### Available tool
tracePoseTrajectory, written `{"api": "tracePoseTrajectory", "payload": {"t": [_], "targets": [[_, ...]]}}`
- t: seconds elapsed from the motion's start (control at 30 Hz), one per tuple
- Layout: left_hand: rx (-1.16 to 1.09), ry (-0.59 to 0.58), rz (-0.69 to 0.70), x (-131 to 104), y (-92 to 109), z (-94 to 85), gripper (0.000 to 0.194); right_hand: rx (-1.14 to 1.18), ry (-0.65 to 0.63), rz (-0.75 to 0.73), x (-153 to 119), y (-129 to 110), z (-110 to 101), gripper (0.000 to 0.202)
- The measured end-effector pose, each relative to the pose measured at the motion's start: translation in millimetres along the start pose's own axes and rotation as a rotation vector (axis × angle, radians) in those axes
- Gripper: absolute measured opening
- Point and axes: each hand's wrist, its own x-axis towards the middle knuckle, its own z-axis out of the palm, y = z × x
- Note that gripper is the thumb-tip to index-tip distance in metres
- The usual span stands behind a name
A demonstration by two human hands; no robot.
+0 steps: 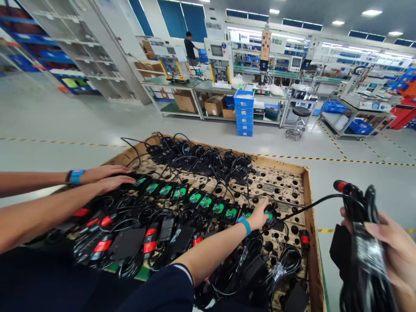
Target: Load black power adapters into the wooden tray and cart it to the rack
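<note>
My right hand (390, 242), at the right edge, grips a bundled black cable (365, 268) bound with clear film, above the floor beyond the tray. A black adapter box (339, 253) and a red-banded connector hang with it. From the bundle one cable runs left to a black housing with a green circuit board (269, 217). My left hand (258, 215), a teal band at its wrist, is closed around this housing at the right end of a row of similar housings (205, 202). Its thumb is hidden.
A wooden tray (308, 203) with many holes holds round black units (203, 164), coiled cables and red-banded connectors (150, 242). From the left, a co-worker's two hands (112, 182) reach the row's far end. Workbenches and stacked blue crates (244, 112) stand behind.
</note>
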Motion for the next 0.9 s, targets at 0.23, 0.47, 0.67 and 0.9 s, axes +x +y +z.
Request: {"api": "tracePoseTrajectory", "payload": {"t": [0.23, 0.47, 0.67, 0.9], "targets": [[0.412, 0.166, 0.054, -28.3, -36.2, 27.2, 0.076, -0.007, 0.058, -0.015, 74.4, 5.5, 35.7, 0.043], [0.911, 0.322, 0.032, -30.7, -33.8, 27.6, 0.068, -0.197, 0.139, -0.101, 190.1, 50.0, 79.1, 0.041], [1.094, 0.365, 0.052, -23.1, -10.7, 35.8, 0.083, -0.972, 0.166, 0.012, 273.1, 122.5, 108.1, 0.067], [1.080, 0.333, 0.200, -17.4, -23.3, 5.9, 0.062, -1.271, 0.146, 0.139, 314.5, 185.3, 122.9, 0.090]]}}
